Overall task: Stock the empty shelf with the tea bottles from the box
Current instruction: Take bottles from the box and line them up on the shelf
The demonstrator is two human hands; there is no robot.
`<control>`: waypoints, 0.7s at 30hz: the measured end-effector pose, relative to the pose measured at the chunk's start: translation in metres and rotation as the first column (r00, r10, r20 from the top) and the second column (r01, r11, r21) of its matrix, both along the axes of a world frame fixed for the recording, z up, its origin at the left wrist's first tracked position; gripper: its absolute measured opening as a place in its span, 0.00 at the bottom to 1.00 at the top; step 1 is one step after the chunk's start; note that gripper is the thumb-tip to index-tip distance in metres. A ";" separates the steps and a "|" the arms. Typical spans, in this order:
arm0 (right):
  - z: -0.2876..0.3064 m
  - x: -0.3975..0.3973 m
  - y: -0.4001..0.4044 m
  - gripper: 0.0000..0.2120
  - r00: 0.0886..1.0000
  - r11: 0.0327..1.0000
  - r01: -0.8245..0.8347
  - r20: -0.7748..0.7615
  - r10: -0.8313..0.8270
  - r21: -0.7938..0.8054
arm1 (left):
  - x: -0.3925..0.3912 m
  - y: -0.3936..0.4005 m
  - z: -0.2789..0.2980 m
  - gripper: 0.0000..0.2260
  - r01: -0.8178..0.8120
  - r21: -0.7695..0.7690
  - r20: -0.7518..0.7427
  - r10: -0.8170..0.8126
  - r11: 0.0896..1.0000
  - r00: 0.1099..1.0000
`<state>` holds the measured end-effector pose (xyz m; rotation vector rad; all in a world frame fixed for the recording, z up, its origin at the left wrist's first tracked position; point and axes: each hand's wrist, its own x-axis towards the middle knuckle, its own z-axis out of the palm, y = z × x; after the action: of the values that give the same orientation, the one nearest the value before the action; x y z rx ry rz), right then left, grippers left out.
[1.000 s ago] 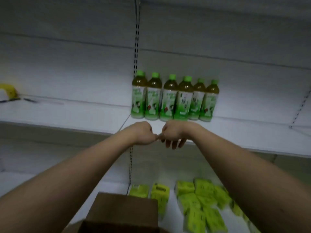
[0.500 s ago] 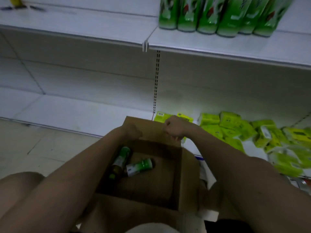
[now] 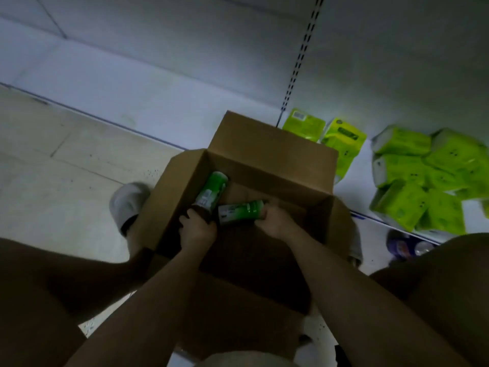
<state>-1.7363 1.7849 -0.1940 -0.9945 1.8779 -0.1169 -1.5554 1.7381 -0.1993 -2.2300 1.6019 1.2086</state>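
An open cardboard box [image 3: 270, 152] stands on the floor between my knees. Two green-labelled tea bottles lie inside it. My left hand [image 3: 197, 230] is closed around the dark neck end of the left tea bottle [image 3: 211, 190], which points away from me. My right hand [image 3: 275, 221] grips the other tea bottle [image 3: 240, 211], which lies crosswise with its base toward the left. The upper shelf with the stocked bottles is out of view.
The white bottom shelf [image 3: 132, 102] runs behind the box. Several bright green packs [image 3: 423, 178] are piled on it at the right. My shoe [image 3: 128, 201] rests on the tiled floor left of the box. My knees fill the lower corners.
The view has tilted down from the upper shelf to the box. Both hands have dropped from the box's rim into it and closed on the two bottles.
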 end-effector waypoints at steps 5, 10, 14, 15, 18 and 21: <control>-0.051 0.016 -0.031 0.26 0.976 0.979 -0.201 -0.078 0.203 0.033 | -0.003 -0.006 -0.050 0.37 -0.218 0.029 -0.090 0.220 0.976 0.971; -0.082 0.026 -0.057 0.34 0.884 0.923 -0.373 -0.266 0.384 0.092 | -0.007 -0.011 -0.078 0.33 -0.284 -0.081 -0.001 0.285 0.955 0.958; -0.105 0.042 -0.058 0.36 0.812 0.875 -0.465 -0.328 0.483 0.136 | 0.002 0.001 -0.094 0.27 -0.189 -0.164 0.134 0.211 0.968 0.968; -0.109 0.045 -0.056 0.36 0.794 0.866 -0.475 -0.350 0.498 0.154 | 0.005 0.004 -0.097 0.28 -0.200 -0.178 0.109 0.221 0.964 0.969; -0.111 0.050 -0.049 0.29 0.718 0.831 -0.515 -0.424 0.552 0.211 | 0.005 0.011 -0.098 0.32 -0.155 -0.197 0.046 0.167 0.968 0.985; -0.111 0.053 -0.038 0.27 0.682 0.816 -0.527 -0.455 0.573 0.237 | 0.001 0.016 -0.090 0.32 -0.106 -0.236 -0.004 0.109 0.966 0.994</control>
<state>-1.6830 1.7472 -0.3052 -1.6063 1.9191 0.6521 -1.5545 1.7544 -0.2894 -2.4918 1.7229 1.0799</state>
